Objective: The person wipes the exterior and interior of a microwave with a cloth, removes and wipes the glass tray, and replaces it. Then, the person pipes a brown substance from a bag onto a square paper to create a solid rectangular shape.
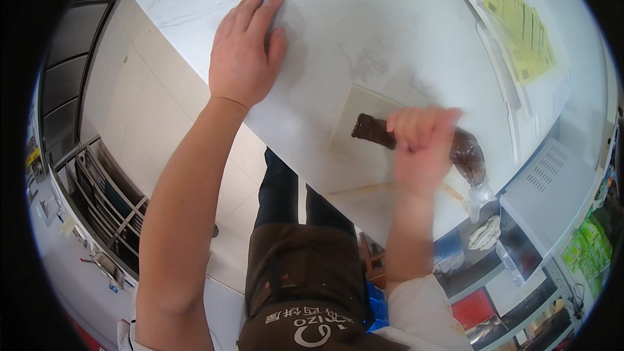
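My left hand (pixel 244 52) lies palm down on the white marbled table (pixel 325 32), fingers stretched and thumb apart, holding nothing. My right hand (pixel 424 146), a little blurred, is closed round the middle of a clear plastic piping bag (pixel 469 156) full of dark brown filling that looks like chocolate. One brown end of the bag points left over a thin, pale square sheet (pixel 344 107) on the table. The other end, twisted clear plastic, hangs toward the table's near right edge. Whether the bag touches the sheet I cannot tell.
Along the table's right side lie a white panel (pixel 497 58) and a yellow printed paper (pixel 517 29). A grey vented box (pixel 549 172), a crumpled white cloth (pixel 485 233) and green packets (pixel 588 247) are at the right. Dark metal racks (pixel 104 201) stand at the left.
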Action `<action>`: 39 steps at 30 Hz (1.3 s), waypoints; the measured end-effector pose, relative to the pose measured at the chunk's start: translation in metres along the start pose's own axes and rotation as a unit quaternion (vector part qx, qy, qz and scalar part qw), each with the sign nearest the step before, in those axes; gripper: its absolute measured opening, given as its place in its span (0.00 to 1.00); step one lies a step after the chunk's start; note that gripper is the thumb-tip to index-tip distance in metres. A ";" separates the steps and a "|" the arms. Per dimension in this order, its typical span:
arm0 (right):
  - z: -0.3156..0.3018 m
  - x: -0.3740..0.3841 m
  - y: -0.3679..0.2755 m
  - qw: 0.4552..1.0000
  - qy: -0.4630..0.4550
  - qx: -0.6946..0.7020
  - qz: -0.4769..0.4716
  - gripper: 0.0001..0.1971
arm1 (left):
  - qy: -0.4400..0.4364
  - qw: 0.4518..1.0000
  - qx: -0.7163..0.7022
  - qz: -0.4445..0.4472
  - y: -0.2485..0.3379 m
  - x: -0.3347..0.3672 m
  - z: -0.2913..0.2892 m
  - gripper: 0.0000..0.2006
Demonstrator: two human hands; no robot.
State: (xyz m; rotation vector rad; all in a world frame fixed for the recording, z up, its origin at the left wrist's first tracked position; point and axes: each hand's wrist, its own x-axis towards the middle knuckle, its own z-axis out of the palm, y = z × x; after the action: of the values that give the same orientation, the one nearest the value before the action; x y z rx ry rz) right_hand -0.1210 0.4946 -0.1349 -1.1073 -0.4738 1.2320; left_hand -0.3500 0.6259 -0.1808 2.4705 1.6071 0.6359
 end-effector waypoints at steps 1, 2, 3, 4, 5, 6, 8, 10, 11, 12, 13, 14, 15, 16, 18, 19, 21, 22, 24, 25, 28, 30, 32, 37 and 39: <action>0.000 0.000 0.001 1.000 -0.002 -0.009 -0.002 0.30 | -0.001 1.000 -0.001 -0.001 0.000 -0.001 0.000 0.20; -0.001 -0.001 0.001 1.000 -0.009 -0.013 -0.009 0.30 | 0.000 1.000 -0.001 -0.001 0.000 -0.001 0.000 0.20; -0.002 -0.001 0.000 1.000 -0.016 -0.018 -0.015 0.30 | 0.001 1.000 -0.001 -0.001 0.000 -0.001 0.000 0.20; -0.003 -0.001 0.000 0.999 -0.023 -0.024 -0.022 0.30 | 0.003 1.000 -0.001 -0.002 0.000 -0.002 0.000 0.20; -0.004 -0.001 -0.001 0.999 -0.021 -0.028 -0.023 0.30 | -0.004 1.000 -0.002 -0.005 -0.001 -0.002 0.000 0.20; -0.005 -0.002 -0.001 0.999 -0.018 -0.032 -0.023 0.30 | -0.011 1.000 -0.003 -0.007 -0.002 -0.003 0.001 0.20; -0.007 -0.002 -0.002 0.999 -0.011 -0.042 -0.031 0.30 | -0.017 1.000 -0.003 -0.010 -0.003 -0.003 0.000 0.20; -0.011 -0.004 -0.003 0.998 -0.001 -0.054 -0.042 0.30 | -0.017 1.000 -0.003 -0.012 -0.003 -0.003 -0.001 0.20; -0.013 -0.005 -0.004 0.997 -0.006 -0.057 -0.046 0.30 | -0.017 1.000 -0.003 -0.012 -0.003 -0.003 -0.001 0.20; -0.015 -0.005 -0.006 0.997 -0.012 -0.060 -0.051 0.30 | -0.018 1.000 -0.003 -0.012 -0.003 -0.003 -0.001 0.20; -0.018 -0.006 -0.007 0.996 -0.017 -0.063 -0.055 0.30 | -0.018 1.000 -0.003 -0.013 -0.004 -0.003 0.000 0.20; -0.019 -0.006 -0.008 0.996 -0.020 -0.065 -0.052 0.30 | -0.018 1.000 -0.002 -0.013 -0.004 -0.003 0.000 0.20; -0.020 -0.007 -0.010 0.996 -0.022 -0.066 -0.049 0.30 | -0.018 1.000 -0.001 -0.013 -0.004 -0.003 0.000 0.20; -0.021 -0.008 -0.011 0.996 -0.024 -0.068 -0.046 0.30 | -0.018 1.000 0.000 -0.012 -0.004 -0.003 0.000 0.20; -0.022 -0.009 -0.013 0.996 -0.019 -0.078 -0.051 0.30 | -0.016 1.000 0.003 -0.011 -0.004 -0.003 0.000 0.20; -0.023 -0.009 -0.013 0.995 -0.015 -0.083 -0.053 0.30 | -0.016 1.000 0.005 -0.010 -0.005 -0.003 0.000 0.20; -0.025 -0.010 -0.014 0.995 -0.009 -0.087 -0.052 0.30 | -0.014 1.000 0.003 -0.008 -0.005 -0.003 0.000 0.20; -0.027 -0.011 -0.014 0.995 -0.006 -0.089 -0.052 0.30 | -0.014 1.000 0.002 -0.007 -0.005 -0.003 0.000 0.20; -0.031 -0.012 -0.013 0.995 0.005 -0.083 -0.051 0.28 | -0.015 1.000 0.004 -0.007 -0.004 -0.003 -0.001 0.20; -0.031 -0.012 -0.013 0.995 0.011 -0.080 -0.051 0.28 | -0.015 1.000 0.005 -0.008 -0.004 -0.003 -0.001 0.20; -0.029 -0.014 -0.018 0.997 0.029 -0.062 -0.045 0.28 | -0.017 1.000 0.007 -0.010 -0.004 -0.003 0.000 0.21; -0.031 -0.014 -0.020 0.997 0.032 -0.045 -0.046 0.28 | -0.018 1.000 0.007 -0.011 -0.004 -0.003 0.000 0.21; -0.032 -0.013 -0.022 0.998 0.035 -0.026 -0.044 0.28 | -0.018 1.000 0.007 -0.013 -0.004 -0.004 -0.001 0.21; -0.039 -0.016 -0.023 0.999 0.019 -0.008 -0.036 0.28 | -0.017 1.000 0.003 -0.010 -0.004 -0.004 -0.001 0.21; -0.039 -0.018 -0.020 0.999 0.014 -0.020 -0.038 0.28 | -0.015 1.000 0.001 -0.007 -0.004 -0.003 -0.001 0.21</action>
State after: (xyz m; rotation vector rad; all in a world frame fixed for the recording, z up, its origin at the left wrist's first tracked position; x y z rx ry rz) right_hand -0.0855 0.4635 -0.1299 -1.1299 -0.5173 1.1426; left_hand -0.3551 0.6246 -0.1821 2.4573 1.6135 0.5934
